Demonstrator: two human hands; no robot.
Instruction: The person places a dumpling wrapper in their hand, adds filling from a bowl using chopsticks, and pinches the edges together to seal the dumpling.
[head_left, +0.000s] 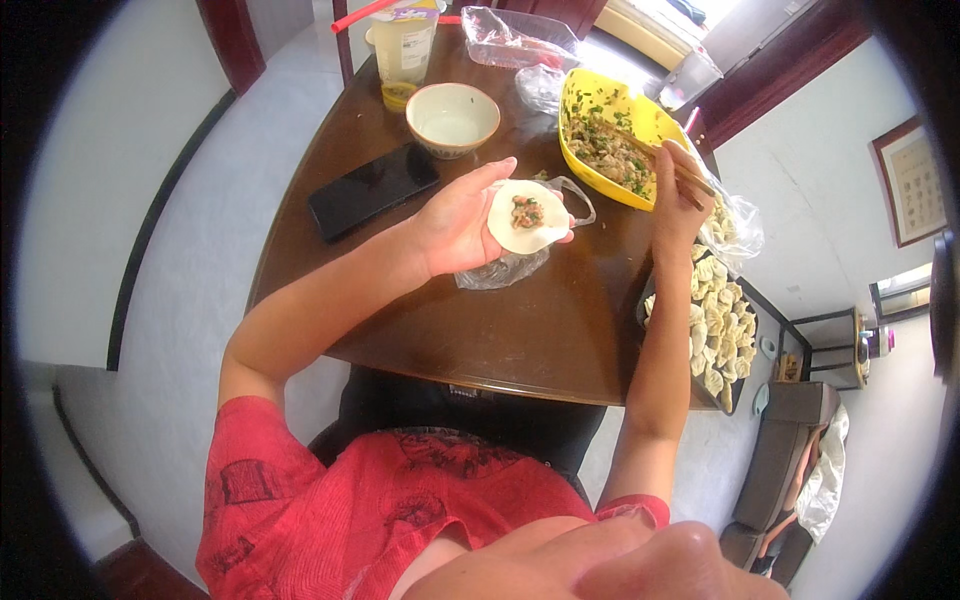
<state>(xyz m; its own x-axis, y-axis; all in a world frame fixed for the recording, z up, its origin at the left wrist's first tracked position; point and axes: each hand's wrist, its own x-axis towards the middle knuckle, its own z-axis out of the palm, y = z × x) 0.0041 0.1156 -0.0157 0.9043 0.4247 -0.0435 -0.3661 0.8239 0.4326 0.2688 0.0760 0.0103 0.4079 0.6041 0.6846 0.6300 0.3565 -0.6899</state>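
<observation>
On the open palm of my left hand (457, 225) lies a round dumpling wrapper (504, 234), flat and pale. A small mound of meat and green-onion filling (527, 213) sits at its middle. My right hand (679, 195) grips a pair of wooden chopsticks (637, 142), whose tips reach into a yellow plastic bowl (592, 174). Minced filling with chopped greens (607, 154) covers the bottom of that bowl. Folded dumplings (720, 315) crowd a dark tray (731, 405) beside my right forearm, which hides part of it.
A ceramic bowl (452, 120) of clear liquid, a black smartphone (373, 193) and a drink cup with a red straw (405, 56) stand at the table's left. A clear plastic bag (502, 271) lies under my left hand. Behind are a plastic tray (517, 41) and a clear cup (688, 79).
</observation>
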